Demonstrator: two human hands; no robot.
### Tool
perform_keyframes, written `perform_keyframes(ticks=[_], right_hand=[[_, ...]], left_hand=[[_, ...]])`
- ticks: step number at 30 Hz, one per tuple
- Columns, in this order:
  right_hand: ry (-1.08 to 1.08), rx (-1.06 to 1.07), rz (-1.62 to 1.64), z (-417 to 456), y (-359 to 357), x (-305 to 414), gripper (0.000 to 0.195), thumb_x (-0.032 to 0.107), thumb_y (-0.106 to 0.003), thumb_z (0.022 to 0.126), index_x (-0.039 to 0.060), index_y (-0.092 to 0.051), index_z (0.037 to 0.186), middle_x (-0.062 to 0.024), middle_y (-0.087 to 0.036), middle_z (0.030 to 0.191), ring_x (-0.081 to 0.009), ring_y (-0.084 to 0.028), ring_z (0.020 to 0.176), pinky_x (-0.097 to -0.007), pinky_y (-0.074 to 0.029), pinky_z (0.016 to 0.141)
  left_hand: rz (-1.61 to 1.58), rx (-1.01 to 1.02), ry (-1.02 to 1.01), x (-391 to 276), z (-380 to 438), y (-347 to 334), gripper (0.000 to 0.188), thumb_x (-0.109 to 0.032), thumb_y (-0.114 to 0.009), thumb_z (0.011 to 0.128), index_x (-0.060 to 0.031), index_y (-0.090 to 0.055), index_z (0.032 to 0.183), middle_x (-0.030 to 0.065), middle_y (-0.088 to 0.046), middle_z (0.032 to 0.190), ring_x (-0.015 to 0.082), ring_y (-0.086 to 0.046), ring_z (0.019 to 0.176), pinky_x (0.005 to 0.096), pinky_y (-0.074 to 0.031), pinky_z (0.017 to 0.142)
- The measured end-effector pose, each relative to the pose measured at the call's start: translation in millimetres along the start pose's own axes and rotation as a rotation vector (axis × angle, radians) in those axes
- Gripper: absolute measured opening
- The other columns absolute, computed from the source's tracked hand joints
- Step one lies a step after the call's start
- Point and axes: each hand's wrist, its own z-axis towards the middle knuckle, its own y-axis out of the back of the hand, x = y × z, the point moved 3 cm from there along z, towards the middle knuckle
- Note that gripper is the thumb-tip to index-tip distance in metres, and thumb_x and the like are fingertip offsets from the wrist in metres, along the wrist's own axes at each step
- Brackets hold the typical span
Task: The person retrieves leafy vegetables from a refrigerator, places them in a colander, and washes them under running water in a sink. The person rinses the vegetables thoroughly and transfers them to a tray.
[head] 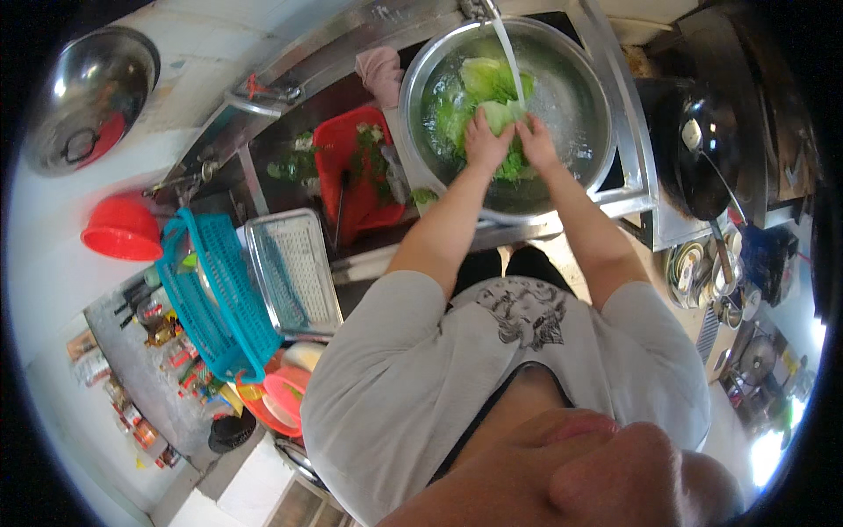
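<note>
A wide stainless steel basin (606, 135) full of water lies in front of me, with green lettuce leaves (482, 76) floating in it. Both hands meet over its middle around a pale green leaf (495, 117). My left hand (487, 141) grips the leaf's left side, fingers curled on it. On the other side, my right hand (537, 141) pinches the edge between thumb and fingers. Water from the faucet (484, 8) streams down beside the leaf, close to my right fingertips. More greens float under and left of my hands; the undersides of both hands are hidden.
Left of the basin, a red plastic basket (329, 141) holds leaf scraps. A pink cloth (380, 69) hangs by the basin rim. Farther left stand a metal tray (296, 270) and a turquoise plastic basket (220, 296). On the right sits a black wok (708, 178) with a ladle (693, 135).
</note>
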Motion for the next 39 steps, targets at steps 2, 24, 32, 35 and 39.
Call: perform_keyframes(ticks=[2,24,32,35,39], right_hand=[[-0.068,-0.020,0.016,8.6,-18.0,6.1,0.059,0.044,-0.055,0.095,0.0009,-0.054,0.135,-0.0248,-0.062,0.127,-0.0368,-0.059,0.120,-0.0411,-0.045,0.101],[-0.307,0.112,0.587,-6.8,15.0,87.5,0.078,0.044,-0.071,0.090,-0.0017,-0.040,0.145,-0.0171,-0.057,0.131,-0.0251,-0.060,0.110,-0.0342,-0.050,0.093],[-0.048,0.051,0.473,17.8,43.5,45.6,0.053,0.035,-0.064,0.096,0.0030,-0.047,0.135,-0.0090,-0.059,0.120,-0.0189,-0.055,0.107,-0.0314,-0.045,0.093],[-0.092,0.178,0.356,32.1,18.1,1.3,0.052,0.030,-0.064,0.096,0.0031,-0.046,0.136,-0.0079,-0.058,0.122,-0.0181,-0.054,0.107,-0.0323,-0.045,0.091],[-0.203,0.161,0.364,49.4,-15.8,-33.9,0.042,0.037,-0.063,0.095,0.0010,-0.062,0.118,-0.0098,-0.067,0.098,-0.0185,-0.060,0.089,-0.0340,-0.048,0.081]], left_hand=[[-0.108,-0.018,0.077,7.5,5.2,-30.4,0.082,-0.041,-0.070,0.085,-0.0042,-0.031,0.147,0.0283,-0.048,0.133,0.0437,-0.043,0.128,0.0503,-0.037,0.107],[-1.003,0.478,0.334,-14.6,51.7,1.5,0.029,-0.023,-0.061,0.098,-0.0028,-0.065,0.119,0.0052,-0.069,0.107,0.0147,-0.063,0.093,0.0297,-0.050,0.083],[0.129,-0.224,-0.246,9.2,56.6,51.5,0.038,-0.031,-0.067,0.091,0.0006,-0.063,0.112,0.0168,-0.065,0.109,0.0329,-0.061,0.105,0.0418,-0.048,0.092],[-0.081,0.037,-0.115,-15.4,32.8,6.3,0.044,-0.037,-0.067,0.089,0.0008,-0.063,0.111,0.0223,-0.062,0.112,0.0400,-0.056,0.111,0.0465,-0.044,0.098],[-0.250,-0.140,0.181,17.5,24.9,-55.6,0.044,-0.037,-0.062,0.093,0.0026,-0.063,0.112,0.0250,-0.063,0.113,0.0407,-0.059,0.108,0.0458,-0.045,0.095]])
